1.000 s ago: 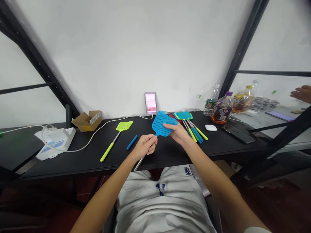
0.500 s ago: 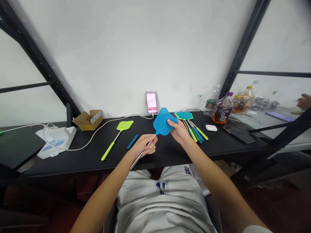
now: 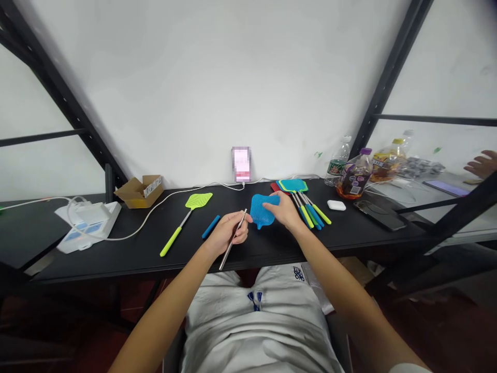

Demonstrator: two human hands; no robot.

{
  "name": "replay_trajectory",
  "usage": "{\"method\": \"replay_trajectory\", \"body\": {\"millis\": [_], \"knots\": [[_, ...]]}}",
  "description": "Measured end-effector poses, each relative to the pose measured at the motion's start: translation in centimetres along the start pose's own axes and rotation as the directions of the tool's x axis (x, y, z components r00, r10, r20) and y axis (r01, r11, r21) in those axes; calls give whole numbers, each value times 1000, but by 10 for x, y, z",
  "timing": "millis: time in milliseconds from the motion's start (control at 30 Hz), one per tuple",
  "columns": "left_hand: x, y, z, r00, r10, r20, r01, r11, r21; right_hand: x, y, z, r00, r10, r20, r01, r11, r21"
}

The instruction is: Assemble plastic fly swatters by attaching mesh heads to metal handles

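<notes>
My left hand (image 3: 232, 231) is closed around a thin metal rod (image 3: 227, 254), which slants up past the fingertips. Gripped by its right edge in my right hand (image 3: 284, 210) is a blue perforated fly swatter head (image 3: 261, 211), its short stem pointing down. Rod and head are apart. A loose blue handle grip (image 3: 211, 227) lies on the table just left of my left hand. Further left rests a whole lime green fly swatter (image 3: 180, 226). Beyond my right hand lies a pile of fly swatters (image 3: 306, 206) with blue, green and red heads.
A phone (image 3: 242, 164) leans against the wall with a cable. At left are an open cardboard box (image 3: 140, 191) and a power strip (image 3: 89, 228). Bottles (image 3: 355, 173), a white case (image 3: 336, 205) and a dark phone (image 3: 379, 215) stand or lie right. Another person's hand (image 3: 481, 165) shows at far right.
The rod has come off the blue swatter head. The head has tilted and dropped slightly in my right hand, while the rod in my left hand has turned steeper.
</notes>
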State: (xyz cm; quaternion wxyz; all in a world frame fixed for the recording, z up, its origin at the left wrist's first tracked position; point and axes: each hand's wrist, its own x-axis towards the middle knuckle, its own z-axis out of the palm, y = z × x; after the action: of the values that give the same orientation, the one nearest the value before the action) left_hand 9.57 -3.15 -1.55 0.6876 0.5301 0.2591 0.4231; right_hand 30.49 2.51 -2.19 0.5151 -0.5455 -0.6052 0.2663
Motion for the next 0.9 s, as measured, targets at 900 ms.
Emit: {"method": "replay_trajectory", "body": {"millis": [900], "knots": [[1,-4,3,999,12,49,-18,992,122,-26,-26,10,796,-387,465,177,884,434]]}}
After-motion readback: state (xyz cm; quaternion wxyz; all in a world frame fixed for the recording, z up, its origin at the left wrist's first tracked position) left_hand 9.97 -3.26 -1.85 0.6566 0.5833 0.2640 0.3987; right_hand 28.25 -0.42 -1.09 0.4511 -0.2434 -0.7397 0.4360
